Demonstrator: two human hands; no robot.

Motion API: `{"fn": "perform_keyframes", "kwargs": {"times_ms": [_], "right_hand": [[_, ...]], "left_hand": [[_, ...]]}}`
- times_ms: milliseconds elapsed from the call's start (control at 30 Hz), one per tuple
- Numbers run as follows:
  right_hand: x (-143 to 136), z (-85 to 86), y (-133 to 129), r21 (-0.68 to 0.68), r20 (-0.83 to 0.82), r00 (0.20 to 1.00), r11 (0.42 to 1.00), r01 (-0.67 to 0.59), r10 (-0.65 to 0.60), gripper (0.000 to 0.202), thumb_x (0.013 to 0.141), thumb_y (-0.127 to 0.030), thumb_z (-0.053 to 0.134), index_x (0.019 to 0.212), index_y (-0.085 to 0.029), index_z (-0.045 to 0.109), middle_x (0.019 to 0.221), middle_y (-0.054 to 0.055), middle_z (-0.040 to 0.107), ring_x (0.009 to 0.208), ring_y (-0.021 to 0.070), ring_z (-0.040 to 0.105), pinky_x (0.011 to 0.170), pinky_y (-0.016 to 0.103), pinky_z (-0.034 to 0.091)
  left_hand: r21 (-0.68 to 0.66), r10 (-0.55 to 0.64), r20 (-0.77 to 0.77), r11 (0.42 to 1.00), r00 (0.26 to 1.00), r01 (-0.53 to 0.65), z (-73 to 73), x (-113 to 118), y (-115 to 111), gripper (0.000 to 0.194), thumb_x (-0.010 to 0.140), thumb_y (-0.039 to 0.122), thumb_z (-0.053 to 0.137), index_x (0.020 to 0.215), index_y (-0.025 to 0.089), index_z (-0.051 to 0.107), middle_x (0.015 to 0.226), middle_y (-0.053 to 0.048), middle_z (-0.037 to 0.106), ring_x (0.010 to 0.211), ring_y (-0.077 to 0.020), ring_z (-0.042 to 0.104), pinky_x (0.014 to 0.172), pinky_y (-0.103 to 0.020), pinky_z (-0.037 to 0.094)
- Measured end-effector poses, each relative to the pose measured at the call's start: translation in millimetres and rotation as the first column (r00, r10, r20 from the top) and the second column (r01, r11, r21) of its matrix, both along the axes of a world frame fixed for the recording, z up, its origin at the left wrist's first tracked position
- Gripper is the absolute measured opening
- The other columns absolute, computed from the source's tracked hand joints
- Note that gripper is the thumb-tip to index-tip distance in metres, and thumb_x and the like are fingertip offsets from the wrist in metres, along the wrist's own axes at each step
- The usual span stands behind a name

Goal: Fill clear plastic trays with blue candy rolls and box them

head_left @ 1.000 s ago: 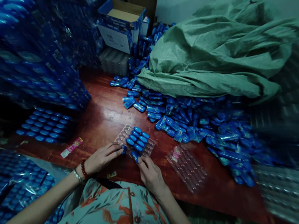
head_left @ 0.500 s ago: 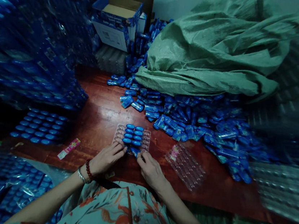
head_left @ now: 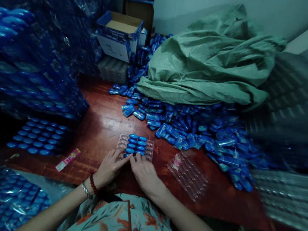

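A clear plastic tray (head_left: 150,149) lies on the table in front of me, with two middle columns of blue capsule-shaped packs (head_left: 141,143) in its hollows and bare outer hollows. My left hand (head_left: 110,167) rests over the tray's near left part, its fingertips on the near edge. My right hand (head_left: 144,172) lies over the near middle, fingers bent down onto the nearest blue packs. The two hands almost touch. What lies under the fingertips is hidden.
Loose blue packs (head_left: 180,126) are heaped behind, partly under a green sack (head_left: 204,69). Another clear tray (head_left: 188,176) lies at right. A pink strip (head_left: 67,160) and filled blue trays (head_left: 39,137) are at left. An open box (head_left: 117,36) stands behind.
My right hand has moved inward and over the tray's near edge, closer to my left hand. The nearest blue pack is now mostly covered. The camera view has shifted slightly.
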State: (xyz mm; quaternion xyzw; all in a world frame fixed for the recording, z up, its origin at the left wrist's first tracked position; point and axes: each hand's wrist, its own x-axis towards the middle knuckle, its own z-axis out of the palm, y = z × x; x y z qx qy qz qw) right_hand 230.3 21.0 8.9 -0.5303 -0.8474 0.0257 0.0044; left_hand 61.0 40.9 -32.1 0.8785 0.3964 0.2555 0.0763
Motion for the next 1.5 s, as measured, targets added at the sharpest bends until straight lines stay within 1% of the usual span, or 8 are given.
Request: {"fn": "perform_keyframes", "kwargs": {"times_ms": [300, 467, 767, 867, 1000, 1200, 1333, 1500], "right_hand": [[55.1, -12.2, -4.3, 0.248, -0.473, 0.855, 0.899, 0.361, -0.213, 0.025, 0.092, -0.022, 0.043, 0.113, -0.020, 0.056, 0.103, 0.007, 0.062, 0.090, 0.0153, 0.060, 0.078, 0.025, 0.048], [118.3, -12.2, 59.9, 0.118, -0.354, 0.755, 0.774, 0.622, -0.553, 0.030, 0.087, -0.023, 0.048, 0.116, -0.021, 0.055, 0.106, 0.008, 0.058, 0.097, 0.0227, 0.055, 0.074, 0.032, 0.048], [144.2, -27.0, 87.8, -0.036, -0.364, 0.735, 0.797, 0.603, -0.572, 0.042, 0.080, -0.028, 0.055, 0.121, -0.019, 0.048, 0.114, 0.010, 0.053, 0.094, 0.0229, 0.057, 0.074, 0.032, 0.046], [149.6, -32.9, 68.0, -0.058, -0.705, 0.480, 0.717, 0.695, -0.522, 0.044, 0.076, -0.039, 0.060, 0.113, -0.018, 0.051, 0.102, 0.008, 0.059, 0.085, 0.0207, 0.059, 0.067, 0.030, 0.047], [141.8, -43.4, 32.3, -0.524, -0.821, -0.116, 0.656, 0.544, -0.559, 0.044, 0.071, -0.052, 0.061, 0.099, -0.019, 0.052, 0.054, -0.007, 0.052, 0.039, 0.0103, 0.046, 0.038, 0.021, 0.034], [105.9, -51.7, -11.9, -0.678, -0.730, -0.340, 0.688, 0.259, -0.592, 0.044, 0.073, -0.053, 0.059, 0.102, -0.022, 0.047, 0.071, -0.006, 0.053, 0.046, 0.0084, 0.054, 0.038, 0.018, 0.037], [96.8, -54.5, -23.5, -0.656, -0.749, -0.309, 0.722, 0.221, -0.586, 0.038, 0.074, -0.045, 0.062, 0.100, -0.022, 0.046, 0.071, -0.005, 0.055, 0.047, 0.0079, 0.054, 0.041, 0.018, 0.039], [89.3, -46.0, -38.2, -0.505, -0.846, 0.020, 0.813, 0.289, -0.533, 0.021, 0.079, -0.032, 0.060, 0.096, -0.021, 0.054, 0.076, 0.000, 0.059, 0.064, 0.0130, 0.060, 0.053, 0.023, 0.048]], "left_hand": [[-0.257, 0.088, 0.358, 0.966, 0.930, 0.007, 19.5, 17.7, 76.5, 0.023, 0.091, 0.021, 0.044, 0.103, 0.016, 0.063, 0.087, -0.006, 0.058, 0.081, -0.0154, 0.056, 0.073, -0.027, 0.047], [-0.267, -0.209, -0.085, 0.947, 0.974, 0.180, 44.3, 89.1, 140.4, 0.021, 0.090, 0.021, 0.043, 0.100, 0.016, 0.061, 0.100, -0.008, 0.060, 0.093, -0.0179, 0.057, 0.080, -0.029, 0.046], [-0.356, -0.359, -0.442, 0.911, 0.822, 0.207, 36.0, 185.1, 160.6, 0.066, 0.060, 0.020, 0.078, 0.118, 0.013, 0.048, 0.111, -0.015, 0.055, 0.100, -0.0286, 0.056, 0.076, -0.034, 0.048], [-0.362, -0.391, -0.459, 0.903, 0.798, 0.234, 34.4, 182.8, 163.0, 0.075, 0.057, 0.020, 0.078, 0.124, 0.016, 0.044, 0.123, -0.016, 0.048, 0.104, -0.0294, 0.054, 0.078, -0.034, 0.048], [-0.379, -0.443, -0.449, 0.881, 0.776, 0.284, 34.3, 181.5, 162.4, 0.075, 0.061, 0.035, 0.076, 0.126, 0.019, 0.043, 0.125, -0.014, 0.048, 0.112, -0.0309, 0.049, 0.086, -0.037, 0.044], [-0.394, -0.402, -0.442, 0.890, 0.802, 0.229, 35.3, 197.9, 160.9, 0.041, 0.075, 0.029, 0.065, 0.112, 0.015, 0.055, 0.114, -0.016, 0.054, 0.100, -0.0290, 0.058, 0.078, -0.034, 0.045], [-0.391, -0.400, -0.406, 0.889, 0.821, 0.240, 47.8, 195.7, 156.7, 0.032, 0.075, 0.019, 0.064, 0.106, 0.016, 0.055, 0.112, -0.012, 0.054, 0.090, -0.0242, 0.061, 0.069, -0.029, 0.046], [-0.337, -0.351, -0.170, 0.899, 0.921, 0.281, 79.4, 141.5, 129.5, 0.021, 0.083, 0.016, 0.052, 0.104, 0.017, 0.051, 0.103, -0.006, 0.056, 0.086, -0.0168, 0.059, 0.072, -0.026, 0.045]]}}
